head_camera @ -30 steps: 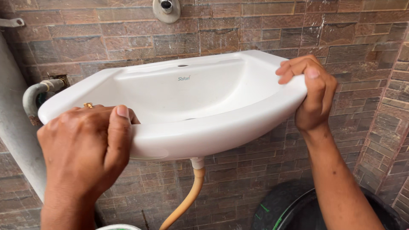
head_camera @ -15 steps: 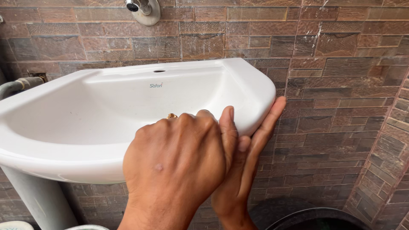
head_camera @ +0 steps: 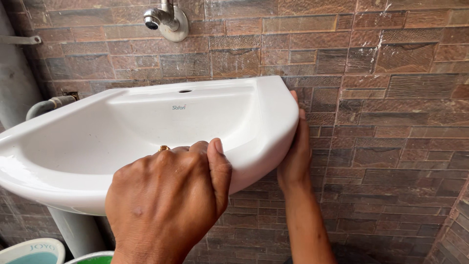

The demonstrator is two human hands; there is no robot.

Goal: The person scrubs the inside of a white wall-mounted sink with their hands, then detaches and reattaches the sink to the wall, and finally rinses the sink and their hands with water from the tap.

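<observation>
A white ceramic wash basin (head_camera: 122, 132) is set against a brown tiled wall, with a small hole in its back ledge. My left hand (head_camera: 168, 200), wearing a gold ring, grips the basin's front rim, thumb over the edge and fingers inside. My right hand (head_camera: 295, 151) lies flat against the basin's right outer side, close to the wall, fingers pointing up.
A chrome tap (head_camera: 163, 19) sticks out of the tiled wall (head_camera: 391, 98) above the basin. A grey pipe (head_camera: 46, 105) runs along the left, with a thick grey post (head_camera: 73, 230) under the basin. Two bucket rims (head_camera: 34, 250) show at the bottom left.
My right hand slid from under the front right rim to the basin's right side near the wall. My left hand shifted left along the front rim. The view moved slightly.
</observation>
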